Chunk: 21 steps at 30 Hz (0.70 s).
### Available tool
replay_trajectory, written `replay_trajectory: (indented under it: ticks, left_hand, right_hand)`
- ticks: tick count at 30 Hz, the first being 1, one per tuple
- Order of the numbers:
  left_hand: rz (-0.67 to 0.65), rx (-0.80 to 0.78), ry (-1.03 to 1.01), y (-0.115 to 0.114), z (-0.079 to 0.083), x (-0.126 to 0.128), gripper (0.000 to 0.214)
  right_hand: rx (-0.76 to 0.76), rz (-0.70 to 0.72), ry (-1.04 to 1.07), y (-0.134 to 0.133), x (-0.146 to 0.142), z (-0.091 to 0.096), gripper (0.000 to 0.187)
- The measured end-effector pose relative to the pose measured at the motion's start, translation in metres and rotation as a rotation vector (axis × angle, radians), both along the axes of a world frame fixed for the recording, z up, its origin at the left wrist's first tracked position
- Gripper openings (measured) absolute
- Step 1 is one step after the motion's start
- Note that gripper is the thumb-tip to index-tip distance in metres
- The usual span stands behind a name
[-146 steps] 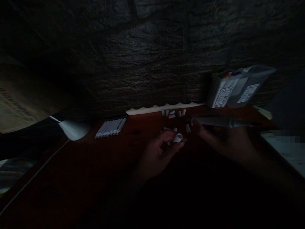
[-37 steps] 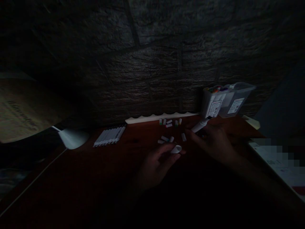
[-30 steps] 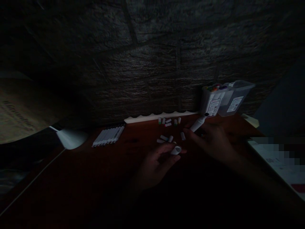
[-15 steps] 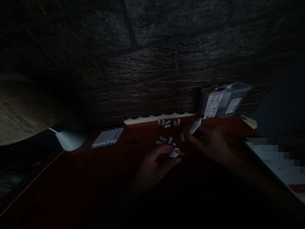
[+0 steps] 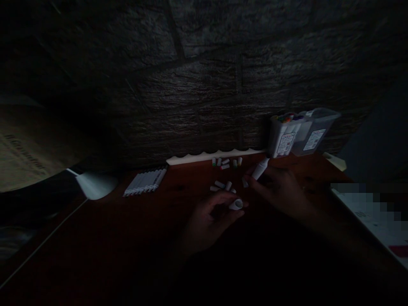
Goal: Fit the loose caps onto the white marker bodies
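Between the thumb and fingers of my left hand (image 5: pixel 212 219) is a white marker cap (image 5: pixel 236 205), its hollow end facing right. My right hand (image 5: pixel 280 185) grips an uncapped white marker (image 5: pixel 260 168), tilted with its narrow tip up and to the right. A loose cap (image 5: pixel 245 182) lies on the table beside the right fingers. Just beyond my left hand lie several more caps (image 5: pixel 219 184), partly hidden by the fingers. Farther back, another group of caps (image 5: pixel 225 166) with coloured ends rests near the wall. The scene is very dark.
White markers (image 5: pixel 145 182) lie in a row at left on the wooden table (image 5: pixel 121 238). A clear box of markers (image 5: pixel 284 138) and a second clear box (image 5: pixel 314 134) stand back right. At left are a white cone-shaped object (image 5: pixel 97 185) and a brown paper bag (image 5: pixel 28 148).
The view has shifted slightly. Both hands stay in nearly the same place, still holding the cap and the marker; the cap's open end is turned a little more towards me.
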<state>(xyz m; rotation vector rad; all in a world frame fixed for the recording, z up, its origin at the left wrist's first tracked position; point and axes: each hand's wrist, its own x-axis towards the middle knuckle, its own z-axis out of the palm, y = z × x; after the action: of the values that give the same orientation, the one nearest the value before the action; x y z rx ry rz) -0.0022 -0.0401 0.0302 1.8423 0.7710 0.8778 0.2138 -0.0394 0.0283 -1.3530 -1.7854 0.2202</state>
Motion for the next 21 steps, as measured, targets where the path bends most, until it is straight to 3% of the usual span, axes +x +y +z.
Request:
replay_trajectory:
  ticks: [21]
  left_hand:
    - [-0.020,-0.009,0.076,-0.0016,-0.0017,-0.0005,0.014]
  right_hand:
    - [-0.027,0.116,0.008,-0.0050,-0.0095,0.0020,0.015]
